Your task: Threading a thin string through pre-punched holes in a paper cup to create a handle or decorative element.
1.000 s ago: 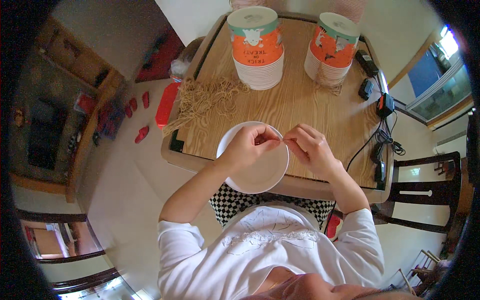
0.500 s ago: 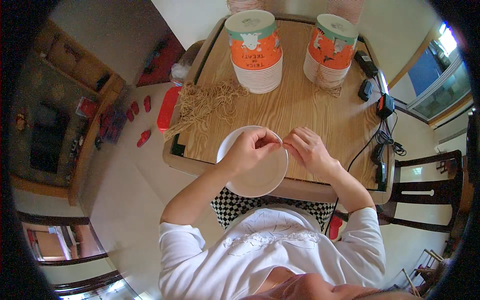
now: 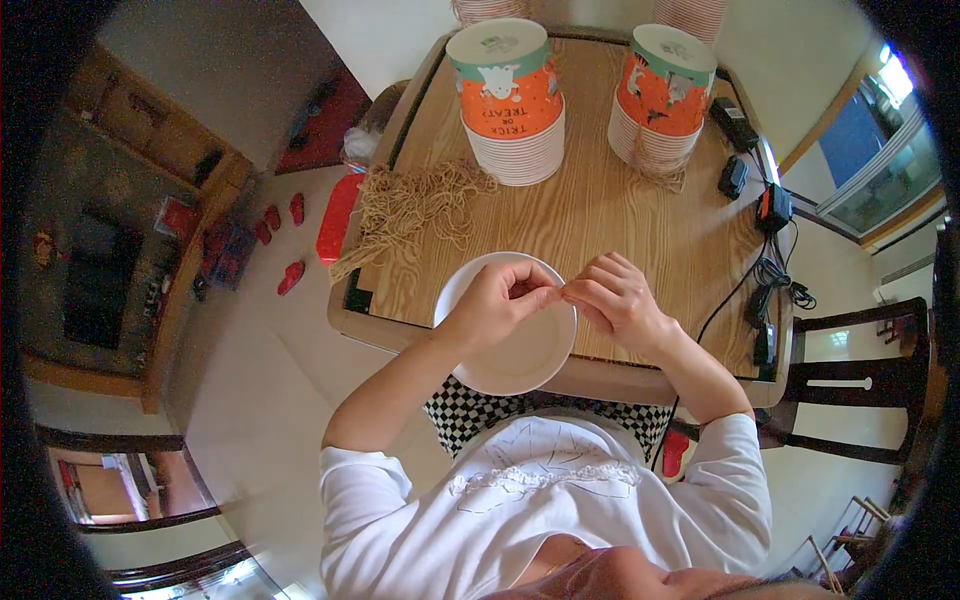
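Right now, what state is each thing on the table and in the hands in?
white bucket: lying on its side at the near table edge, open mouth facing up toward the camera
left hand: pinching at the bucket's rim
right hand: pinching at the rim, fingertips meeting the left's
string pile: loose, tangled
two bucket stacks: nested, upside down
table: wooden, bearing it all

A home dining room: wooden table (image 3: 600, 220), dark chair (image 3: 850, 380), wooden cabinet (image 3: 150, 190), shoes (image 3: 285, 225) on the floor.
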`<state>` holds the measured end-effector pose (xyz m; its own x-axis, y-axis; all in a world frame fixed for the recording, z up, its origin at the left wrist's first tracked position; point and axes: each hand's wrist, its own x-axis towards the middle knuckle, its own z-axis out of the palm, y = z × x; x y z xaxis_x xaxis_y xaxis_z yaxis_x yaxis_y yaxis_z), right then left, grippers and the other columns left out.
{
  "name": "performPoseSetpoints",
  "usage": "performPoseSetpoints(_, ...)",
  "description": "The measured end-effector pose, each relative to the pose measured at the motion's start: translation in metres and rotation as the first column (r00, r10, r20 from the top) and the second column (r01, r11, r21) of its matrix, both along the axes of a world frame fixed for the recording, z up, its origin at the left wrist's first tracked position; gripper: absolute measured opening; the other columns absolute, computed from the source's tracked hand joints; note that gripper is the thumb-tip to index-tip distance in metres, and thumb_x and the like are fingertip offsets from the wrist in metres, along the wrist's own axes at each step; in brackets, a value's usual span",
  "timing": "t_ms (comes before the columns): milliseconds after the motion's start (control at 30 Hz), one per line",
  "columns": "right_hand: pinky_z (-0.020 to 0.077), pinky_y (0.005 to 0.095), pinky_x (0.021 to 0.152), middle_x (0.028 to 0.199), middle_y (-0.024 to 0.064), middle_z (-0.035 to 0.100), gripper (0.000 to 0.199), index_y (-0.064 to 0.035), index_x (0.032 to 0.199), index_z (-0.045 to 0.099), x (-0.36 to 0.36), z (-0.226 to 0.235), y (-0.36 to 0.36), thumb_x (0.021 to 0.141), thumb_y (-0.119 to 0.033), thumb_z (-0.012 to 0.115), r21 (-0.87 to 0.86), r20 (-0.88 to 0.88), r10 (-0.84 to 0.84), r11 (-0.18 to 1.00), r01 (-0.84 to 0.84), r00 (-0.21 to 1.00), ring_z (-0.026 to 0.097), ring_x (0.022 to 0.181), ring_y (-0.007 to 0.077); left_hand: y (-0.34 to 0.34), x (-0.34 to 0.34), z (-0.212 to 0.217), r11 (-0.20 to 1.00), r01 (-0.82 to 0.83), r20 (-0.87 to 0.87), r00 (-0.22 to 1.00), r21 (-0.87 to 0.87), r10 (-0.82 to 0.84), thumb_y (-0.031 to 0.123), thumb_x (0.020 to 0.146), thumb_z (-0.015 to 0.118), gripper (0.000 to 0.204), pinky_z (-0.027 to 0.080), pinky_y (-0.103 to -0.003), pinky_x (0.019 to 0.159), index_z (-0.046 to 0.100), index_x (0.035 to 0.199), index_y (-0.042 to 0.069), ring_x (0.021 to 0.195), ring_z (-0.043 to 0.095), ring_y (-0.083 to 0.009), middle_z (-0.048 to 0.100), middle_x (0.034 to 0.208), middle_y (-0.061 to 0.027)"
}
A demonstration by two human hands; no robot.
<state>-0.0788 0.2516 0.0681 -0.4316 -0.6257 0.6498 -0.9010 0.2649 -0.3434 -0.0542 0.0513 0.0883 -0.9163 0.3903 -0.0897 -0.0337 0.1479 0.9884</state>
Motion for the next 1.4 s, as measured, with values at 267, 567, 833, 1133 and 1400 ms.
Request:
performPoseSetpoints(267, 0.038, 0.0369, 0.056, 0.065, 0.0096, 0.047, 0.011, -0.0029, 0.076, 0.051, 0.003, -0.004, -0.002, 0.076, -0.01, 0.06, -0.045, 0.14, 0.001, 0.999, 0.005, 0.99, 0.05, 0.06, 0.0278, 0.007, 0.005, -0.002, 0.999, -0.027, -0.082, 0.996, -0.028, 0.025, 0.004, 0.082, 0.06, 0.005, 0.045, -0.019, 0.065, 0.061, 0.087, 0.003, 0.072, 0.054, -0.0036, 0.059, 0.078, 0.0036)
performPoseSetpoints(567, 0.0469, 0.0395, 0.062, 0.078, 0.0158, 0.058, 0.01, -0.0037, 0.09, 0.056, -0.002, -0.015, -0.004, 0.084, -0.012, 0.054, 0.009, 0.584, -0.216, 0.966, 0.259, 0.783, 0.058, 0.075, 0.0363, 0.004, -0.001, -0.021, 0.911, -0.122, -0.351, 0.936, -0.395, -0.027, 0.003, 0.075, 0.062, 0.008, 0.047, -0.029, 0.063, 0.061, 0.082, -0.001, 0.071, 0.06, -0.0175, 0.062, 0.077, -0.0102)
performPoseSetpoints(833, 0.0477, 0.0339, 0.061, 0.083, 0.0125, 0.057, 0.014, -0.0033, 0.094, 0.058, -0.004, -0.026, 0.0, 0.08, -0.003, 0.056, 0.114, 0.515, -0.193, 0.981, 0.157, 0.835, 0.059, 0.073, 0.0292, 0.008, -0.005, -0.024, 0.876, -0.137, -0.385, 0.921, -0.463, -0.06, 0.004, 0.074, 0.062, 0.008, 0.048, -0.031, 0.064, 0.06, 0.08, -0.001, 0.072, 0.062, -0.0223, 0.061, 0.078, -0.0127)
performPoseSetpoints(1133, 0.049, 0.0317, 0.063, 0.081, 0.0107, 0.056, 0.017, -0.0023, 0.095, 0.059, -0.002, -0.018, 0.002, 0.078, -0.002, 0.058, 0.145, 0.582, -0.162, 0.985, 0.095, 0.797, 0.06, 0.072, 0.0235, 0.011, -0.007, -0.025, 0.902, -0.126, -0.425, 0.903, -0.412, -0.068, 0.006, 0.076, 0.059, 0.008, 0.048, -0.037, 0.065, 0.061, 0.079, 0.0, 0.072, 0.061, -0.0293, 0.061, 0.081, -0.0151)
performPoseSetpoints(1400, 0.05, 0.0287, 0.066, 0.084, 0.0094, 0.058, 0.022, -0.0029, 0.097, 0.061, 0.001, -0.01, 0.005, 0.076, 0.001, 0.061, 0.017, 0.62, -0.116, 0.991, 0.134, 0.776, 0.061, 0.075, 0.0196, 0.004, 0.0, -0.025, 0.936, -0.117, -0.358, 0.933, -0.332, -0.011, 0.005, 0.077, 0.061, 0.009, 0.048, -0.031, 0.064, 0.063, 0.083, -0.001, 0.071, 0.062, -0.0206, 0.063, 0.078, -0.01)
